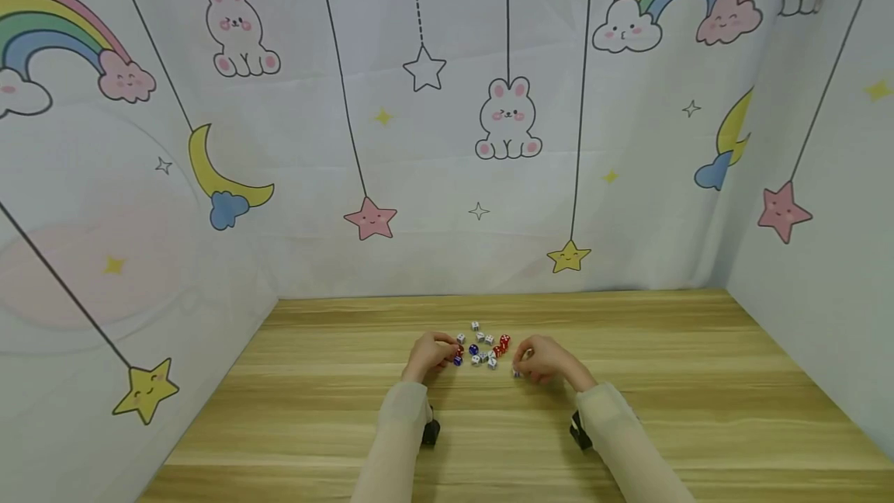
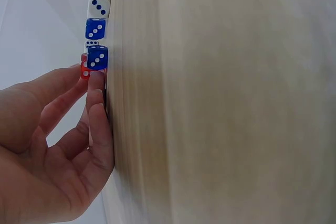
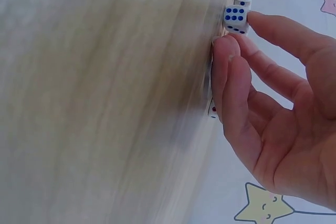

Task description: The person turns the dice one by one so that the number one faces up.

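Note:
In the head view, my left hand [image 1: 430,354] is at the left side of a loose group of dice. Its fingertips pinch a red die [image 2: 85,67], partly hidden behind a blue die [image 2: 97,57] that sits close to the fingers. Right of the group, my right hand [image 1: 546,360] holds a white die with blue dots [image 3: 235,17] between thumb and fingertip, low over the table. Between the hands lie several white dice [image 1: 492,363], a few red dice [image 1: 504,341] and another blue die [image 1: 473,349].
The dice lie on a wood-grain table [image 1: 503,441]. Behind it and on both sides hangs a white cloth [image 1: 433,161] printed with rabbits, stars and rainbows. One white die [image 1: 475,326] sits farthest back. Another die [image 3: 212,109] shows behind the right fingers.

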`<action>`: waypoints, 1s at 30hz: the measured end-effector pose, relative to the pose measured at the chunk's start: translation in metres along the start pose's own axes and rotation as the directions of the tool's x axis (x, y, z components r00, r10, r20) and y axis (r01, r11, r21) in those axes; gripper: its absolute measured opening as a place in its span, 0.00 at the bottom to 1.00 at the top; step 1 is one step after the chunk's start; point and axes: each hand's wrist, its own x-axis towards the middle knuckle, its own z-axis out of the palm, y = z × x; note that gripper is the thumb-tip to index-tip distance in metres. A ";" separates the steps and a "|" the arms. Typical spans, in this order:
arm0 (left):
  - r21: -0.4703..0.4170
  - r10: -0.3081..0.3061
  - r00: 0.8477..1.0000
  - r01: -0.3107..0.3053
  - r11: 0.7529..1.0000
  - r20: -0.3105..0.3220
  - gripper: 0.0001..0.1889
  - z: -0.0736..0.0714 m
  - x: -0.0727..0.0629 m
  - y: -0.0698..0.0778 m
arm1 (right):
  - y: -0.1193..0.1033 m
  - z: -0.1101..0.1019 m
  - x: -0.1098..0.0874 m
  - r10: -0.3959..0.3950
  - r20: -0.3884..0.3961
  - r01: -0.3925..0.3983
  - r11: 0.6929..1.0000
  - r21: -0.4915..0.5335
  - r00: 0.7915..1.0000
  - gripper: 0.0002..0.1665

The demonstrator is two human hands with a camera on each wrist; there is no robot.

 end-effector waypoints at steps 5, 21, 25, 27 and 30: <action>-0.002 0.002 1.000 -0.002 1.000 -0.002 0.10 0.000 -0.001 0.000 | -0.001 0.001 -0.002 0.009 -0.011 -0.009 1.000 -0.012 1.000 0.03; -0.028 -0.001 1.000 0.001 1.000 0.006 0.10 0.001 0.002 -0.003 | 0.002 -0.001 -0.004 -0.059 0.037 0.059 0.998 -0.006 0.998 0.05; -0.029 0.001 1.000 -0.001 1.000 0.005 0.10 0.000 0.002 -0.002 | 0.004 -0.002 -0.005 -0.075 0.036 0.075 0.997 0.016 0.997 0.06; -0.023 0.001 1.000 -0.001 1.000 0.004 0.10 0.000 0.002 -0.002 | 0.006 -0.005 -0.006 -0.089 0.028 0.089 0.996 0.022 0.996 0.06; -0.008 0.005 1.000 -0.005 1.000 0.001 0.10 0.000 0.001 -0.002 | 0.009 -0.011 -0.007 -0.124 0.008 0.124 0.992 0.017 0.992 0.07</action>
